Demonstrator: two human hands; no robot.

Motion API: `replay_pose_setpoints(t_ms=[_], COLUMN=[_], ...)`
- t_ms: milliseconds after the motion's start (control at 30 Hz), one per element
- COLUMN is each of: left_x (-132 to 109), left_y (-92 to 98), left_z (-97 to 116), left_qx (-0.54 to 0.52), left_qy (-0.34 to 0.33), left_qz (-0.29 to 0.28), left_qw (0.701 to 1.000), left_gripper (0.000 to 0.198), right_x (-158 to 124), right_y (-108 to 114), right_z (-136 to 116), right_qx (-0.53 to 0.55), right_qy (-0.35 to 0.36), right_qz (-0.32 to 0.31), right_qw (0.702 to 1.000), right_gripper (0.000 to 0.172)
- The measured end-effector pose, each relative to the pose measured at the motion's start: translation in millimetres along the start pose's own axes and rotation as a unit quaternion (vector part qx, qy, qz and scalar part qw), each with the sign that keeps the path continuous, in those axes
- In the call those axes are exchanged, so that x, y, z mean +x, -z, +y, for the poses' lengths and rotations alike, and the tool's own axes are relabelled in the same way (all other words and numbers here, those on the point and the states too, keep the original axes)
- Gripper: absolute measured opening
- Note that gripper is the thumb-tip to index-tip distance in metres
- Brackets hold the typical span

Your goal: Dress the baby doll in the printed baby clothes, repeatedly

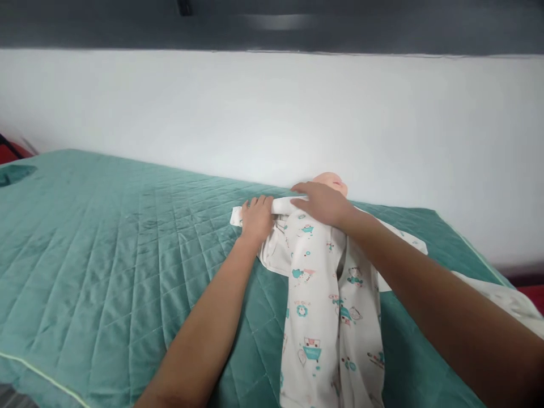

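Note:
A baby doll lies on a teal quilted bed cover [106,238], dressed in a white onesie [327,294] printed with small teal and red pictures. Only the top of the doll's bare head [334,182] shows, close to the wall. My left hand [256,217] is curled round the onesie's left sleeve [280,206], which sticks out sideways. My right hand [319,202] lies over the doll's shoulder and chest, fingers pressed on the same sleeve near the neck. Both forearms reach in from the bottom of the view.
A white wall [272,113] runs right behind the bed. More white cloth [505,297] lies at the bed's right edge. The cover's piped front edge [38,371] runs along the lower left. Something red [11,152] shows at far left.

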State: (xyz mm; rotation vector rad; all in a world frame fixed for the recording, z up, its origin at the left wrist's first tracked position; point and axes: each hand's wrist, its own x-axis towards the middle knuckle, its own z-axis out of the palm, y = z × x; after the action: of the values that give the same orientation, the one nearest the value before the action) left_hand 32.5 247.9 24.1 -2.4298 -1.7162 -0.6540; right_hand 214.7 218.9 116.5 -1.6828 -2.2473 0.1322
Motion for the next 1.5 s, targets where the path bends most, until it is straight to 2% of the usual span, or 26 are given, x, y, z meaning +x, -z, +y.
replay_pose_setpoints(t_ms=[133,233,300,367,467,600,733,833,933,967,1033,1100,1167,1300,1400,1500], left_x=[-1,-2,-4,-6,-9,-13,-17,-14,-1,5,20,34,45,55,59,65], left_y=[1.3,1.0,0.5,0.2,0.3,3.7,20.6,44.6,70.0,76.8,85.7,87.2,81.8,60.7,43.9,32.2], left_z=[-2,-6,-7,-8,-8,-8,1,32,87,108,148,181,205,226,231,232], left_qx=[0.007,0.017,0.026,0.033,0.039,0.033,-0.027,-0.161,-0.254,-0.246,-0.180,-0.071,0.033,0.072,0.077,0.091], left_qy=[0.013,0.029,0.035,0.036,0.037,0.048,0.055,0.001,-0.103,-0.129,-0.169,-0.206,-0.227,-0.237,-0.228,-0.206], left_qz=[0.002,0.004,0.000,-0.006,-0.013,-0.021,-0.006,-0.007,-0.054,-0.071,-0.147,-0.261,-0.320,-0.297,-0.279,-0.299], left_qw=[1.000,0.999,0.999,0.999,0.998,0.998,0.998,0.987,0.960,0.958,0.958,0.940,0.919,0.922,0.930,0.927], left_gripper=[0.030,0.031,0.032,0.034,0.036,0.040,0.051,0.049,0.039,0.037,0.031,0.028,0.021,0.029,0.039,0.034], right_x=[-48,-85,-103,-113,-114,-107,-107,-109,-108,-108,-108,-109,-110,-110,-110,-111], right_y=[9,-4,-19,-34,-47,-46,-41,-38,-35,-34,-32,-30,-29,-27,-28,-29], right_z=[32,64,84,98,108,113,121,123,120,119,117,117,117,116,116,118], right_qx=[0.107,0.130,0.106,0.086,0.045,0.007,0.082,0.109,0.100,0.098,0.097,0.094,0.091,0.098,0.107,0.117], right_qy=[-0.085,-0.163,-0.187,-0.172,-0.141,-0.187,-0.218,-0.251,-0.311,-0.331,-0.361,-0.377,-0.386,-0.380,-0.370,-0.364], right_qz=[0.155,0.249,0.284,0.274,0.244,0.211,0.224,0.243,0.249,0.251,0.255,0.255,0.252,0.245,0.249,0.249], right_qw=[0.978,0.946,0.934,0.943,0.958,0.959,0.946,0.931,0.912,0.904,0.892,0.886,0.883,0.887,0.889,0.890], right_gripper=[0.033,0.035,0.039,0.044,0.047,0.051,0.055,0.052,0.045,0.042,0.036,0.031,0.026,0.021,0.017,0.017])
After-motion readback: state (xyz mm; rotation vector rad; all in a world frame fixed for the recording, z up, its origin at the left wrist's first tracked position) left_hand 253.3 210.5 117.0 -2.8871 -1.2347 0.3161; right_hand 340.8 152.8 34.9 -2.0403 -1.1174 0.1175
